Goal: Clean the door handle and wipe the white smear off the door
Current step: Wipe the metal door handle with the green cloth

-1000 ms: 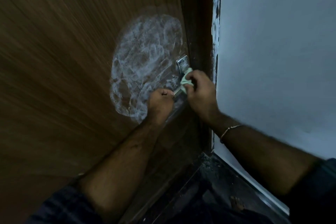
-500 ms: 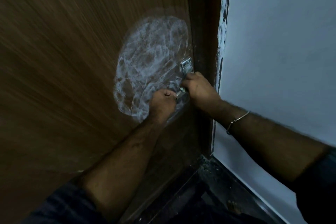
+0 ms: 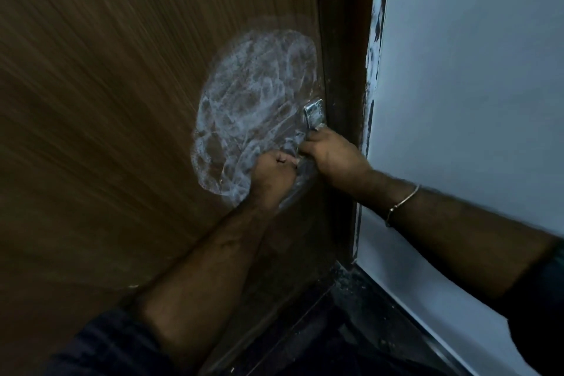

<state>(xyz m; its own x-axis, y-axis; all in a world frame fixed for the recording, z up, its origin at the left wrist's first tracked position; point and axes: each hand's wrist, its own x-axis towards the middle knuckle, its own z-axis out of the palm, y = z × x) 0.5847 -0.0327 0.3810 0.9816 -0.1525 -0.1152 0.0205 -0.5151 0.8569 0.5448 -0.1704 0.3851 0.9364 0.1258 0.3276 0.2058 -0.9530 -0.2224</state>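
"So how far have you got?"

"Not far, I'd judge. My left hand (image 3: 273, 172) is curled in a fist round the free end of the door handle (image 3: 313, 115), and my right hand (image 3: 331, 154) is curled on the lever just below its metal plate, right of centre in the frame. Whether the right one has a cloth pinched inside I cannot tell; the fingers hide it."

"And the smear?"

"Untouched, by the look of it. The white smear (image 3: 253, 107) is a full swirly oval on the brown wooden door (image 3: 106, 101), mid-frame, reaching from my left fist up past the plate. So the handle is the step in hand, and the whole smear is left."

"Count things for me."

"One door, one handle, one smear, two hands, one thin bracelet (image 3: 402, 203) on my right wrist, one pale wall (image 3: 473, 70) at the right of the frame, and a dark door frame (image 3: 341, 40) between wall and door."
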